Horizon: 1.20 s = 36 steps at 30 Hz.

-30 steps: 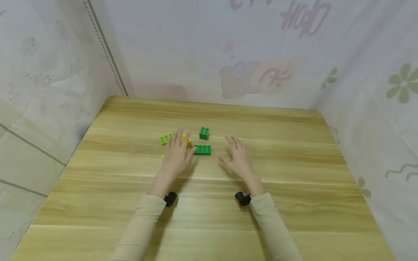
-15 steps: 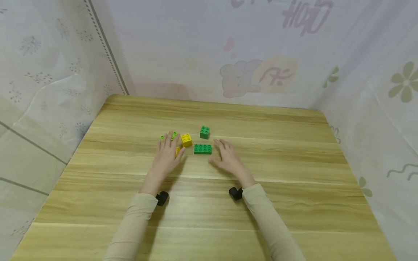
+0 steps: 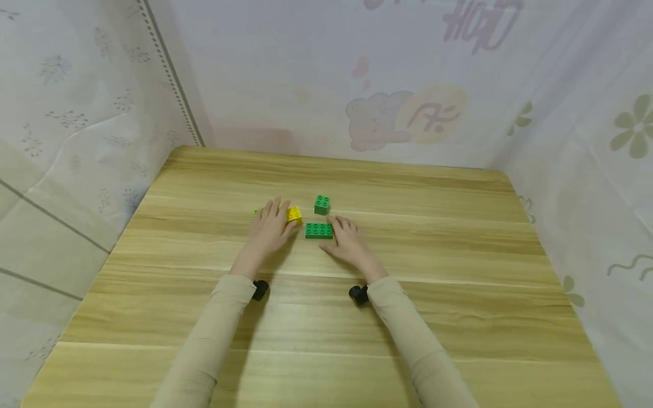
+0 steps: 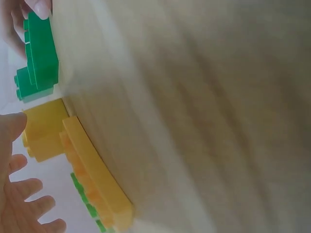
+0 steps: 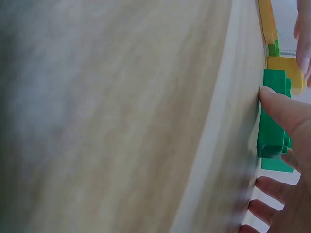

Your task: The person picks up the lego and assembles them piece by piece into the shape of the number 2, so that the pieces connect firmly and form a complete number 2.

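Note:
My left hand (image 3: 269,228) is spread above the yellow and lime bricks, covering part of them in the head view. Its thumb is close to the square yellow brick (image 4: 46,128); a long yellow brick (image 4: 95,170) lies beside that, with lime studs (image 4: 83,194) behind. My right hand (image 3: 348,243) is around the right end of the long dark green brick (image 3: 318,230). The thumb (image 5: 279,107) lies along the brick's near side, and the fingers reach past its far right corner. Whether they press it is unclear. Behind it stands a square green brick (image 3: 322,204).
The bricks lie on a wooden table (image 3: 433,226). Patterned cloth (image 3: 285,73) hangs behind it and at both sides. A small black camera (image 3: 359,295) is worn at the right wrist, another camera (image 3: 261,290) at the left.
My right hand has moved left and forward, up to the long green brick. The left hand shifted left, then came back right and forward over the yellow bricks. The bricks look unmoved.

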Each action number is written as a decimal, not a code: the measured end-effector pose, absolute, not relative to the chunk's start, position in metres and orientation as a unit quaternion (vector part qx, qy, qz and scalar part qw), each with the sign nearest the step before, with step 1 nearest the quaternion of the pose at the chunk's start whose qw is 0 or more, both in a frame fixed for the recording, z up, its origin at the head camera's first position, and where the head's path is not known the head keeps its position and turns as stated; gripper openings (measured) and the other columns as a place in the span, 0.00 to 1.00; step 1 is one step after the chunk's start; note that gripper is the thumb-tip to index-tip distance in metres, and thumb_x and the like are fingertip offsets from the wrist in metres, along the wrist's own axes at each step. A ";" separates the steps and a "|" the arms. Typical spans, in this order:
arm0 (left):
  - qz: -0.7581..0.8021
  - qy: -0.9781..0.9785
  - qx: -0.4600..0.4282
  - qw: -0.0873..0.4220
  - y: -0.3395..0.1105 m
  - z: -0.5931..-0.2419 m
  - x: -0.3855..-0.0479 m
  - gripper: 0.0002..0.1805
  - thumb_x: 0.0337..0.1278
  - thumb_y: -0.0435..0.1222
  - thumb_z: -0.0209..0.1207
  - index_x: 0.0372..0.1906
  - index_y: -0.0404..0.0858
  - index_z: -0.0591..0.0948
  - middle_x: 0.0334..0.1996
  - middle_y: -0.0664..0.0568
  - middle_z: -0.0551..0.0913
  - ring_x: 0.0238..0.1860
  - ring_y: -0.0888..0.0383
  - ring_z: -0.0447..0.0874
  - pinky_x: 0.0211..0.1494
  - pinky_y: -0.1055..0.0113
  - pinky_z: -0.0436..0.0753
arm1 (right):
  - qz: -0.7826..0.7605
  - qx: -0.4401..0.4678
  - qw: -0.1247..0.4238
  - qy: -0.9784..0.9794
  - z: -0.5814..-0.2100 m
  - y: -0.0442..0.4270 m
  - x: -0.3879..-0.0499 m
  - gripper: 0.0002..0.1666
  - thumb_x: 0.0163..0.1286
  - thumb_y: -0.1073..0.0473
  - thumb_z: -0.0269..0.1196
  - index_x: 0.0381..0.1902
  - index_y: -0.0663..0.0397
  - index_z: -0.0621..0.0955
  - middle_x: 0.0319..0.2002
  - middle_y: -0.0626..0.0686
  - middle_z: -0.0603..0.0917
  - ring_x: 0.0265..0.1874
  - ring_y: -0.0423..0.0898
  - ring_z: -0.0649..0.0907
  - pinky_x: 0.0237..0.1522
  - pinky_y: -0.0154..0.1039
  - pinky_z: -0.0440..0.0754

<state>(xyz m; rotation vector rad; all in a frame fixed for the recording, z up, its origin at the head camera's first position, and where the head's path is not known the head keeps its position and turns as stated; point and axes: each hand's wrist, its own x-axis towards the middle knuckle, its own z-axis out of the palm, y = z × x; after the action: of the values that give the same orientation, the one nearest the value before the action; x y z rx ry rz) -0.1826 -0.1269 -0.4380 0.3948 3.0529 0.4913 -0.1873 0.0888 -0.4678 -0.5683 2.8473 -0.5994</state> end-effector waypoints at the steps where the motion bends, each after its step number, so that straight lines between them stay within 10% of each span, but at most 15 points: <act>1: 0.155 0.979 0.131 0.014 -0.125 -0.437 -0.185 0.31 0.68 0.47 0.42 0.69 0.36 0.53 0.69 0.35 0.50 0.70 0.37 0.47 0.69 0.40 0.52 | -0.201 -0.191 0.085 0.957 -0.468 0.088 -0.188 0.43 0.63 0.39 0.56 0.70 0.48 0.54 0.68 0.60 0.57 0.67 0.58 0.58 0.68 0.56 0.54; 15: 0.200 0.965 0.165 0.038 -0.114 -0.436 -0.202 0.27 0.62 0.37 0.53 0.60 0.25 0.62 0.53 0.33 0.70 0.55 0.42 0.69 0.60 0.53 0.72 | -0.198 -0.180 0.091 0.959 -0.471 0.080 -0.192 0.40 0.63 0.40 0.55 0.69 0.43 0.56 0.68 0.58 0.57 0.67 0.58 0.58 0.67 0.57 0.53; 36: 0.238 0.953 0.181 0.055 -0.114 -0.445 -0.212 0.20 0.59 0.32 0.54 0.51 0.24 0.63 0.42 0.35 0.71 0.46 0.43 0.71 0.50 0.54 0.75 | -0.200 -0.191 0.076 0.958 -0.470 0.088 -0.192 0.30 0.65 0.45 0.55 0.60 0.54 0.68 0.66 0.60 0.63 0.66 0.57 0.61 0.68 0.52 0.56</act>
<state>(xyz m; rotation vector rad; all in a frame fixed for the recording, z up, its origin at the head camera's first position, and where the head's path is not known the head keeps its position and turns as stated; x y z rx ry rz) -0.2117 -0.1138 -0.4453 0.5489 2.8932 0.7213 -0.1924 0.0875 -0.4700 -0.5724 2.8724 -0.5984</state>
